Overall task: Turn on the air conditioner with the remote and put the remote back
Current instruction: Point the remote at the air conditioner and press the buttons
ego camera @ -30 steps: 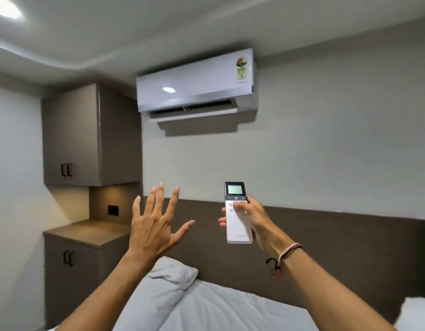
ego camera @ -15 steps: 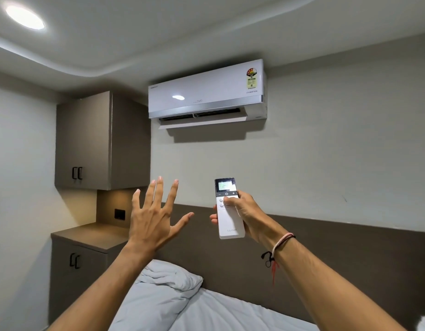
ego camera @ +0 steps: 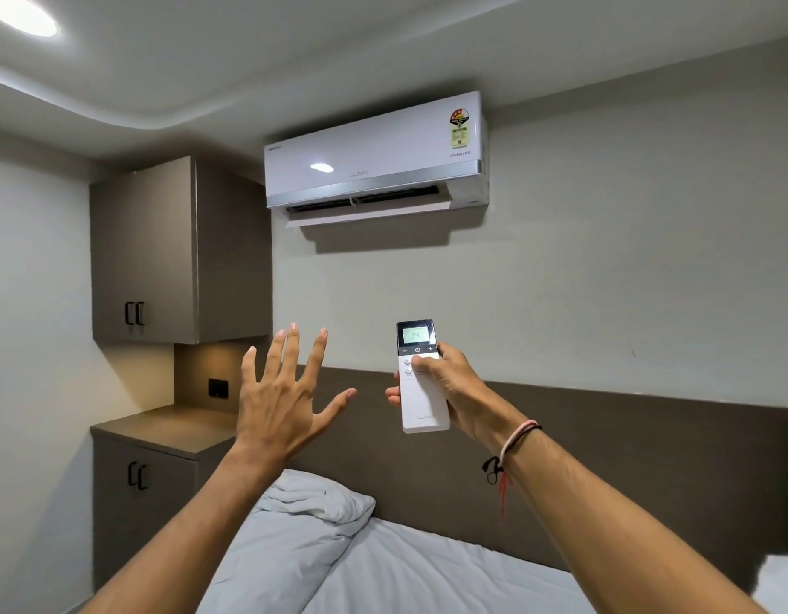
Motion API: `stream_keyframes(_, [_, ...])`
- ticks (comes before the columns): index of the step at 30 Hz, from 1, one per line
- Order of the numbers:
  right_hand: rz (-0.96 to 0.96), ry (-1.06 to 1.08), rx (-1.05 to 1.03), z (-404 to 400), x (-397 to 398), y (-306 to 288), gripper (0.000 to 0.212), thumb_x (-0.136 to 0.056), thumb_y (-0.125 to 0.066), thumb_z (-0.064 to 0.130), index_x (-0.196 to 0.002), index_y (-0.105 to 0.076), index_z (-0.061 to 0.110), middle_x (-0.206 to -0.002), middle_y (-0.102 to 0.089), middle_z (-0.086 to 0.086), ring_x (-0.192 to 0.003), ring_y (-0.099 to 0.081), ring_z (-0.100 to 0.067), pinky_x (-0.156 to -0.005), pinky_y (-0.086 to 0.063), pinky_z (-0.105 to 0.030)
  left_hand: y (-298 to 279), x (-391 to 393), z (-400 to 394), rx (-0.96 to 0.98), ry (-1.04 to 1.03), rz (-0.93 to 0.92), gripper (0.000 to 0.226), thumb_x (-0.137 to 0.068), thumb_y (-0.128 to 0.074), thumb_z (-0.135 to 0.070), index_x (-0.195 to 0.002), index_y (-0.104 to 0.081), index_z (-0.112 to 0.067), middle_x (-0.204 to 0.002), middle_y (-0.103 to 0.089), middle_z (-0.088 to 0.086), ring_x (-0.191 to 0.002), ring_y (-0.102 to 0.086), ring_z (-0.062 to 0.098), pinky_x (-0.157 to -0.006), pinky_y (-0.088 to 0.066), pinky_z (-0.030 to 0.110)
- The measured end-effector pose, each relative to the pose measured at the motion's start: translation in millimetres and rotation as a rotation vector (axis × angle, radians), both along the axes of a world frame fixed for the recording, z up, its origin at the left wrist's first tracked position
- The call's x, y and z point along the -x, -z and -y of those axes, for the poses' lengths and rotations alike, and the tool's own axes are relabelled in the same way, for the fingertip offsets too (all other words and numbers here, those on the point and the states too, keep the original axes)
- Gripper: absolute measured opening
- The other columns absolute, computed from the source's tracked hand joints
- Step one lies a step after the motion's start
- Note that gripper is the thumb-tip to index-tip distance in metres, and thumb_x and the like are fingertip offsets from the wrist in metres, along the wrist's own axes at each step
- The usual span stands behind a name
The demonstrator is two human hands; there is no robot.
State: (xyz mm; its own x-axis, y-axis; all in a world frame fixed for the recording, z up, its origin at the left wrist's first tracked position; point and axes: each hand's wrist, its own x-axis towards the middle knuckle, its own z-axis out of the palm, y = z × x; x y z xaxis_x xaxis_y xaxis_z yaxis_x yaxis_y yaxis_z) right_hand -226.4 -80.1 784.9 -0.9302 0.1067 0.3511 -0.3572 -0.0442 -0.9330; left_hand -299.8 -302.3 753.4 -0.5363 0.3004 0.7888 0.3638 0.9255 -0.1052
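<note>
A white air conditioner [ego camera: 374, 157] hangs high on the wall, its front flap tilted open below the vent. My right hand [ego camera: 450, 387] holds a slim white remote [ego camera: 421, 401] upright and pointed at the unit, thumb lying across the upper buttons. The remote's small screen at the top is lit and shows digits. My left hand [ego camera: 286, 401] is raised beside it, palm forward, fingers spread, holding nothing.
A brown upper cabinet [ego camera: 162, 250] and a lower cabinet with a countertop [ego camera: 162, 429] stand at the left. Below my arms lies a bed with a white pillow [ego camera: 312, 507] and sheet, against a dark headboard panel [ego camera: 649, 458].
The view has tilted up a little, so the air conditioner sits lower in frame. The flap looks slightly more open. Both hands hold about the same pose.
</note>
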Motion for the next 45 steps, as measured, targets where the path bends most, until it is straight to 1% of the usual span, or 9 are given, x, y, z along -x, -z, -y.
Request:
stream_keyframes(3, [0.012,-0.004,0.003,-1,-2,0,0.03,-0.101,-0.049,0.007,-0.13,-0.044,0.004,-0.097,-0.067,-0.022,-0.089,-0.072,-0.045,-0.087,-0.059,-0.057,0,0,0,0.009,0.001,0.0,0.095,-0.085,-0.017,-0.082,-0.161,-0.025,-0.025,-0.162,-0.036,0.023,-0.149,-0.038,0.039,-0.114,-0.033,0.068])
stream_keyframes(10, [0.019,-0.012,0.005,0,-5,1,0.03,-0.1,-0.048,0.004,-0.129,-0.044,0.003,-0.095,-0.066,-0.022,-0.077,-0.075,-0.039,-0.073,-0.064,-0.049,0,-5,-2,0.007,0.013,-0.012,0.095,-0.085,-0.017,-0.081,-0.161,-0.025,-0.024,-0.162,-0.036,0.024,-0.15,-0.037,0.039,-0.114,-0.033,0.068])
stream_keyframes(15, [0.023,-0.003,0.001,-1,-8,-1,0.029,-0.1,-0.048,0.005,-0.129,-0.043,0.004,-0.098,-0.067,-0.022,-0.075,-0.077,-0.037,-0.07,-0.065,-0.047,1,-8,-2,0.009,0.007,-0.013,0.096,-0.085,-0.013,-0.082,-0.161,-0.022,-0.026,-0.164,-0.033,0.023,-0.151,-0.034,0.038,-0.116,-0.031,0.068])
stream_keyframes(19, [0.023,0.001,-0.002,-1,-11,-1,0.03,-0.1,-0.049,0.005,-0.129,-0.043,0.004,-0.098,-0.067,-0.022,-0.071,-0.078,-0.034,-0.061,-0.064,-0.042,2,-11,-3,0.01,0.009,-0.01,0.095,-0.085,-0.014,-0.082,-0.161,-0.023,-0.025,-0.163,-0.035,0.023,-0.151,-0.036,0.039,-0.115,-0.032,0.068])
stream_keyframes(25, [0.02,0.003,-0.001,-1,-14,2,0.028,-0.101,-0.048,0.006,-0.129,-0.042,0.009,-0.102,-0.066,-0.022,-0.07,-0.078,-0.031,-0.062,-0.065,-0.041,6,-12,-6,0.015,0.012,-0.008,0.095,-0.085,-0.015,-0.082,-0.162,-0.021,-0.027,-0.165,-0.032,0.022,-0.152,-0.033,0.037,-0.116,-0.031,0.067])
stream_keyframes(28, [0.03,0.0,0.027,-2,-15,6,0.029,-0.101,-0.048,0.006,-0.13,-0.041,0.007,-0.106,-0.065,-0.023,-0.071,-0.078,-0.032,-0.059,-0.064,-0.039,7,-13,-5,0.018,0.011,-0.008,0.095,-0.085,-0.014,-0.082,-0.162,-0.02,-0.027,-0.165,-0.032,0.022,-0.152,-0.033,0.037,-0.116,-0.03,0.067])
stream_keyframes(34, [0.049,-0.003,0.042,-2,-15,8,0.031,-0.1,-0.049,0.005,-0.13,-0.042,0.006,-0.107,-0.065,-0.025,-0.074,-0.078,-0.036,-0.061,-0.064,-0.042,6,-14,-1,0.017,0.009,-0.005,0.094,-0.085,-0.014,-0.081,-0.162,-0.021,-0.026,-0.164,-0.033,0.022,-0.152,-0.034,0.037,-0.116,-0.031,0.067])
stream_keyframes(39, [0.049,-0.001,0.044,-1,-17,7,0.03,-0.1,-0.048,0.004,-0.129,-0.041,0.006,-0.105,-0.065,-0.024,-0.071,-0.078,-0.034,-0.058,-0.063,-0.04,6,-17,0,0.018,0.013,-0.008,0.094,-0.085,-0.014,-0.081,-0.161,-0.023,-0.025,-0.163,-0.035,0.023,-0.151,-0.035,0.038,-0.115,-0.032,0.068])
stream_keyframes(45, [0.05,0.006,0.035,-1,-21,7,0.033,-0.1,-0.05,0.007,-0.132,-0.041,0.005,-0.106,-0.064,-0.024,-0.073,-0.077,-0.035,-0.061,-0.064,-0.041,4,-20,1,0.021,0.006,-0.011,0.095,-0.085,-0.013,-0.081,-0.161,-0.022,-0.026,-0.163,-0.035,0.023,-0.151,-0.036,0.038,-0.115,-0.032,0.068])
